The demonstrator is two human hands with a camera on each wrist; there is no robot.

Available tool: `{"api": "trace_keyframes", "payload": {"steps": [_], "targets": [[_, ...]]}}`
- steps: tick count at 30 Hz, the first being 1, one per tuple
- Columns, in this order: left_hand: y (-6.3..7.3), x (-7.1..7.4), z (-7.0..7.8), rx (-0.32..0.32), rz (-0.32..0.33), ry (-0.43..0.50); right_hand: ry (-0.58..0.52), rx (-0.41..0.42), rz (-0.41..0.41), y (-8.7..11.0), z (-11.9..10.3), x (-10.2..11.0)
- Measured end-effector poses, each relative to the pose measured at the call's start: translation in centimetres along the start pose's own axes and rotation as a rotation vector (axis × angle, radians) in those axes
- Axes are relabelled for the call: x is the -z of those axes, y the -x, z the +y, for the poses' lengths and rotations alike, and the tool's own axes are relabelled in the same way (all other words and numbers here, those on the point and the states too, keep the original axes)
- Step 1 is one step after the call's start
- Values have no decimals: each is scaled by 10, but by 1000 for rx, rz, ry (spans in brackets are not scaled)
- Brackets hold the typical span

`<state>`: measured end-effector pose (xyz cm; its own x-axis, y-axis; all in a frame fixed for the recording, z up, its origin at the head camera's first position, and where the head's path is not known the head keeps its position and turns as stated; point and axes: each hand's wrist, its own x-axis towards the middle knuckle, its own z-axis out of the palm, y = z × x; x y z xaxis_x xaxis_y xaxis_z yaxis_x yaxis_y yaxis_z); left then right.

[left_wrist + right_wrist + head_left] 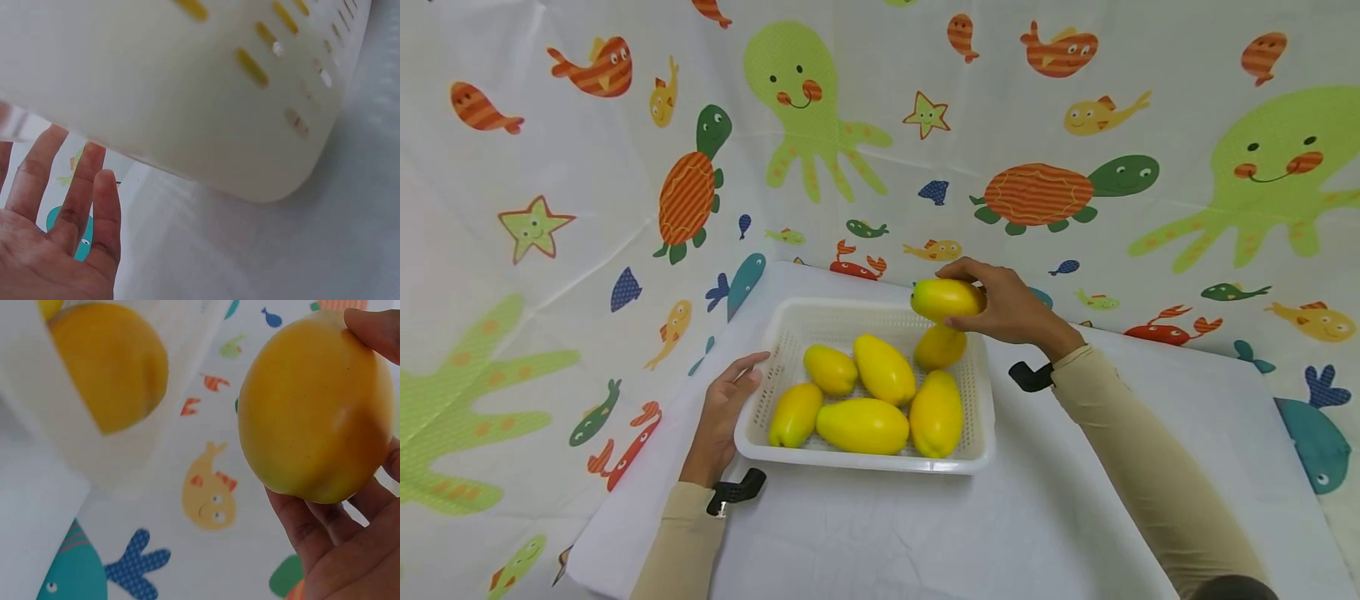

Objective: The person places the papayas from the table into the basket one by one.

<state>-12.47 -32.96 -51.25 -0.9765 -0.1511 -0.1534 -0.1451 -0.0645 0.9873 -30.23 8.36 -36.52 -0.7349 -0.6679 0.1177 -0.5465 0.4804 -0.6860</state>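
Observation:
A white perforated plastic basket [863, 457] sits on the table with several yellow mangoes [883, 371] inside. Above its far right corner, my right hand [1011, 304] grips another yellow mango [946, 300] between thumb and fingers. In the right wrist view this held mango [315, 412] is large and smooth, with the fingers under it and the thumb at its top. My left hand [730, 408] is at the basket's left side, fingertips right at the rim. Its fingers [78, 197] look extended in the left wrist view, beside the basket wall [187, 106].
A white cloth covers the table [820, 533]. Behind and to the left hangs a white sheet [865, 100] printed with sea animals. Under the raised mango, one mango [940, 347] lies in the basket's far right corner.

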Motion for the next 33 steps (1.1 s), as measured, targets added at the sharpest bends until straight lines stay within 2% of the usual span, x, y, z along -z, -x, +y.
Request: {"api": "trace_keyframes", "payload": {"steps": [5, 15, 23, 33], "targets": [[0, 1, -1, 4, 0, 8, 31, 23, -35, -14, -12, -13], [0, 1, -1, -4, -9, 23, 38, 59, -47, -36, -24, -39], [1, 1, 0, -4, -1, 13, 46, 23, -32, -51, -32, -59], [0, 0, -2, -4, 7, 11, 46, 1, -95, -69, -41, -79]]}}
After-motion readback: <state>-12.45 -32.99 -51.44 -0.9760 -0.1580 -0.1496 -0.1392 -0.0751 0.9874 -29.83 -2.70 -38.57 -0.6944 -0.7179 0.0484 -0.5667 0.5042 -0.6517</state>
